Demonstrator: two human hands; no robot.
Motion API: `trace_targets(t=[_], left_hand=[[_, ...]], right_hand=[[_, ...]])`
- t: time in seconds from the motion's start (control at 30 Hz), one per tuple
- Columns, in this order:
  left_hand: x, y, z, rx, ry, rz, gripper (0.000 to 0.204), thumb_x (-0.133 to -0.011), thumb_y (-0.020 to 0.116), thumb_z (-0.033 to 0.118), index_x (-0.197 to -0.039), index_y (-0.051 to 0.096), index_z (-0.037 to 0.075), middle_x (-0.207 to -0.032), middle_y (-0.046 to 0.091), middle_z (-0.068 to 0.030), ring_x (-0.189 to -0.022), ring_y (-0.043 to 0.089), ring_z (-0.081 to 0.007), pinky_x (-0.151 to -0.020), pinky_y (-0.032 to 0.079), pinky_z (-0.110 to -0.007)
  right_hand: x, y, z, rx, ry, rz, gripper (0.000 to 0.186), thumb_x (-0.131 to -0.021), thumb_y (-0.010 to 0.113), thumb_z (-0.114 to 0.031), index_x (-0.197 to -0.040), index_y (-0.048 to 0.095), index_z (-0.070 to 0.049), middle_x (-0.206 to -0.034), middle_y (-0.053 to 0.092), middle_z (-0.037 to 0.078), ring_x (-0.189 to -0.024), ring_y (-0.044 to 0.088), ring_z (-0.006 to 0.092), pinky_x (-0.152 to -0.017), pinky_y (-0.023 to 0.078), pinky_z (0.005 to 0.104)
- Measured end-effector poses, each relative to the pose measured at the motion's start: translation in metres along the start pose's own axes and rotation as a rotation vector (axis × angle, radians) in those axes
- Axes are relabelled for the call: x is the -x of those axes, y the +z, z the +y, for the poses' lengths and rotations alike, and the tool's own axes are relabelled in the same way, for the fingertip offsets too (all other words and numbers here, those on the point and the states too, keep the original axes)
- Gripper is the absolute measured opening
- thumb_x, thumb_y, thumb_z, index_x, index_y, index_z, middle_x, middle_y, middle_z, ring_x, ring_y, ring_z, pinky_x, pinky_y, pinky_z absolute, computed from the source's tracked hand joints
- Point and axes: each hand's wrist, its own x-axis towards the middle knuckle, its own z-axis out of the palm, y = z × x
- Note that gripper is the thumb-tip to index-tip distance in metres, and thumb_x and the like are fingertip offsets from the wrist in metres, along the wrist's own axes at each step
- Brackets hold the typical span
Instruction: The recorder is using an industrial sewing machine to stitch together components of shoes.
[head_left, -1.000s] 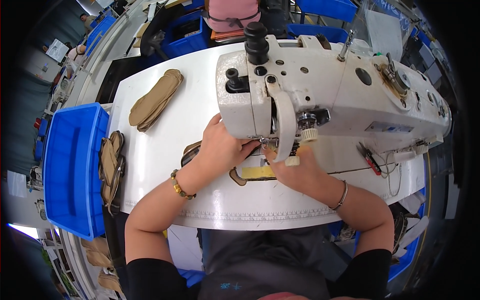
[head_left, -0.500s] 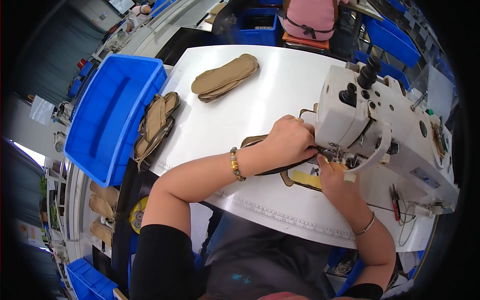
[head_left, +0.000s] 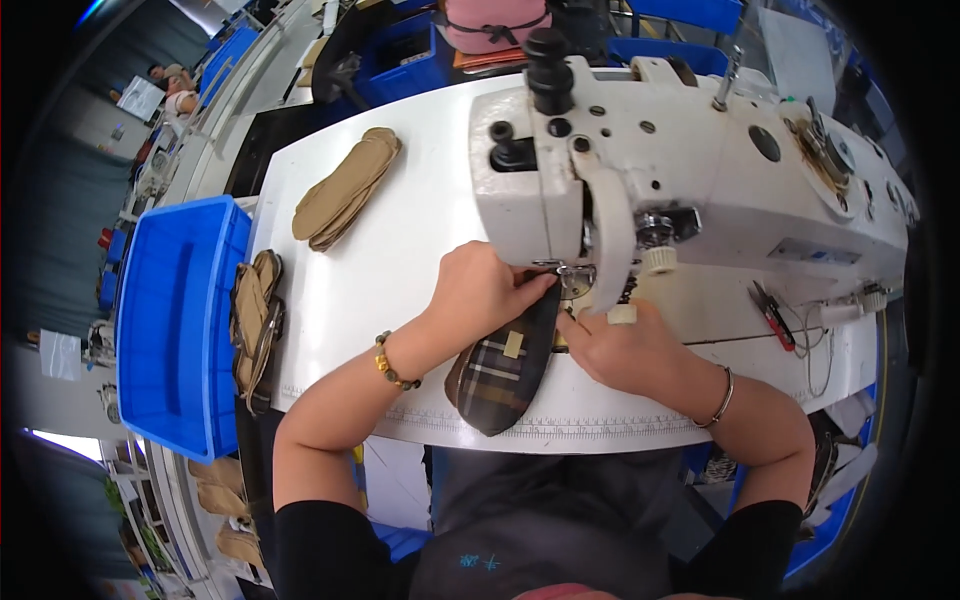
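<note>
My left hand (head_left: 480,290) pinches the top of a dark, sole-shaped piece (head_left: 500,390) with plaid and a small beige patch at the needle area of a white sewing machine (head_left: 700,180). A brown layer shows along that piece's left edge. My right hand (head_left: 620,345) has curled fingers just right of the presser foot (head_left: 575,275), beside the piece; what they grip, if anything, is hidden. A stack of tan sole shapes (head_left: 345,185) lies at the back left of the white table (head_left: 350,270). Red-handled snips (head_left: 775,320) lie to the right.
A blue bin (head_left: 175,330) stands at the left, beside a bundle of tan and dark pieces (head_left: 255,330). More blue bins (head_left: 400,65) and a pink padded object (head_left: 490,25) are beyond the table. Two people (head_left: 180,100) are far back at the left.
The dark plaid piece has swung toward me and hangs between my hands to the table's front. My left hand has stayed at the needle. The view swung sideways and back.
</note>
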Motion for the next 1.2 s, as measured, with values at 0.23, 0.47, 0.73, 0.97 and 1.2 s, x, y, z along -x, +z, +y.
trace_targets(t=[0.23, 0.47, 0.73, 0.97, 1.2], left_hand=[[0.000, 0.005, -0.011, 0.216, -0.077, -0.035, 0.025, -0.081, 0.078, 0.022, -0.094, 0.070, 0.001, -0.080, 0.070, -0.0094, -0.067, 0.066, -0.0202, -0.062, 0.052, -0.034], [0.005, 0.012, -0.012, 0.184, -0.194, -0.089, 0.031, -0.073, 0.088, 0.023, -0.080, 0.067, 0.002, -0.068, 0.063, -0.0012, -0.060, 0.054, -0.0088, -0.056, 0.046, -0.027], [0.004, 0.011, -0.005, 0.168, -0.212, -0.096, 0.032, -0.073, 0.088, 0.021, -0.075, 0.063, 0.002, -0.063, 0.056, 0.0001, -0.057, 0.048, -0.0101, -0.053, 0.043, -0.028], [0.007, 0.019, -0.009, 0.108, -0.190, -0.091, 0.028, -0.076, 0.079, 0.010, -0.101, 0.070, -0.001, -0.088, 0.073, -0.0087, -0.075, 0.067, -0.0170, -0.068, 0.052, -0.030], [0.001, 0.006, -0.015, -0.081, 0.317, -0.101, 0.031, -0.080, 0.076, 0.018, -0.104, 0.070, -0.001, -0.098, 0.074, -0.0154, -0.088, 0.071, -0.0273, -0.078, 0.054, -0.034]], right_hand=[[-0.002, 0.005, -0.009, -0.066, -0.118, 0.305, 0.025, -0.077, 0.063, -0.011, -0.099, 0.067, 0.000, -0.070, 0.057, 0.003, -0.048, 0.058, 0.0161, -0.043, 0.044, 0.0306], [-0.002, 0.016, -0.019, -0.196, 0.039, 0.172, 0.008, -0.075, 0.063, -0.011, -0.076, 0.058, -0.005, -0.066, 0.059, 0.006, -0.054, 0.063, 0.0208, -0.045, 0.049, 0.0339], [0.000, 0.010, -0.015, -0.177, 0.017, 0.154, 0.007, -0.075, 0.062, -0.010, -0.073, 0.059, -0.004, -0.065, 0.059, 0.007, -0.055, 0.064, 0.0230, -0.047, 0.051, 0.0354], [0.001, -0.005, -0.005, -0.201, 0.053, 0.001, 0.022, -0.075, 0.070, -0.022, -0.077, 0.062, -0.001, -0.072, 0.064, 0.011, -0.058, 0.066, 0.0267, -0.049, 0.052, 0.0390], [0.006, -0.013, -0.013, -0.243, -0.223, -0.019, 0.034, -0.072, 0.074, -0.033, -0.078, 0.067, 0.001, -0.087, 0.064, 0.033, -0.057, 0.066, 0.0274, -0.049, 0.053, 0.0345]])
